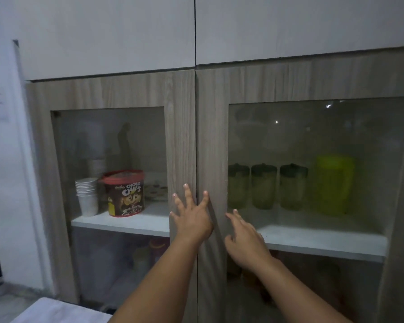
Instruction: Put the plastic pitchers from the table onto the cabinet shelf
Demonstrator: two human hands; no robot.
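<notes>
Both wood-framed glass cabinet doors are closed. Behind the right door (214, 141), three green pitchers with dark lids (264, 187) stand in a row on the white shelf (322, 241), with a taller bright yellow-green pitcher (335, 185) to their right. My left hand (191, 215) lies flat, fingers spread, across the seam where the two doors meet. My right hand (245, 238) is open just in front of the right door's frame, fingers pointing up and left. Neither hand holds anything.
Behind the left door (180, 136) a stack of white paper cups (87, 197) and a Choco Chips tub (124, 193) sit on a white shelf. Lower shelves hold dim items. A white table corner (56, 311) shows at the bottom left.
</notes>
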